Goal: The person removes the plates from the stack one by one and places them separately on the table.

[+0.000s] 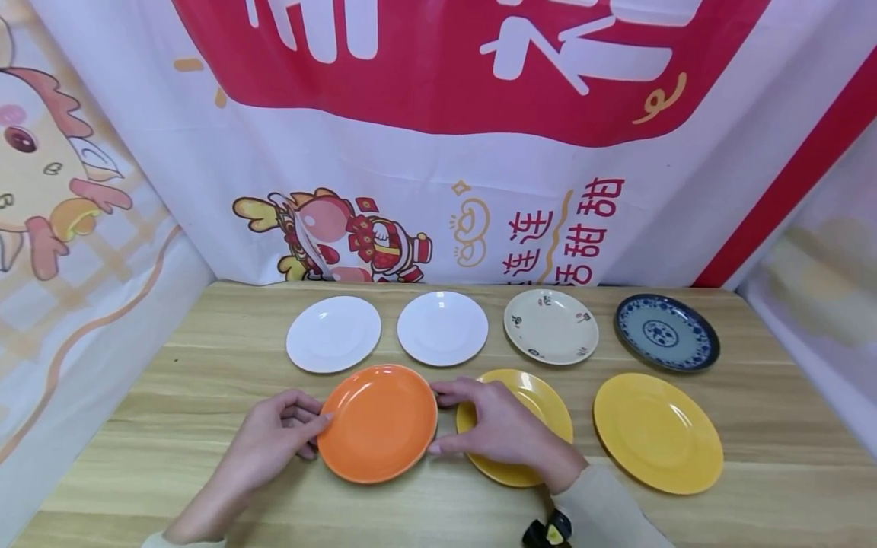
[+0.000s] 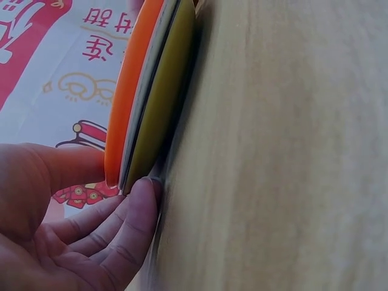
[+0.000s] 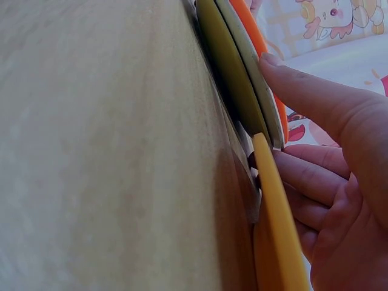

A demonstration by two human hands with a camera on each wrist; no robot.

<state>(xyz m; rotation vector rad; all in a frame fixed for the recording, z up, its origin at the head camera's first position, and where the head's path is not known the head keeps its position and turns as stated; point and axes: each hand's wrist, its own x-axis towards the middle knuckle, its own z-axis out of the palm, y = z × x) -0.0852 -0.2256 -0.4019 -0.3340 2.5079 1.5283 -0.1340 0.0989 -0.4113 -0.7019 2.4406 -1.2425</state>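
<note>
An orange plate (image 1: 378,425) tops a small stack in the head view. From the side, in the left wrist view, a thin pale plate (image 2: 140,97) and an olive-yellow plate (image 2: 162,85) show beneath it. My left hand (image 1: 274,435) grips the stack's left edge, thumb on the orange rim and fingers below, close to the tabletop. On the opposite edge my right hand (image 1: 503,422) holds the stack, its thumb (image 3: 303,85) at the upper rim and fingers by the side. This hand partly covers a yellow plate (image 1: 530,390).
Along the back of the wooden table (image 1: 171,449) lie two white plates (image 1: 333,335), a cream plate with small motifs (image 1: 551,329) and a blue patterned plate (image 1: 667,333). A larger yellow plate (image 1: 658,434) is at right. Printed cloth (image 1: 438,167) hangs behind.
</note>
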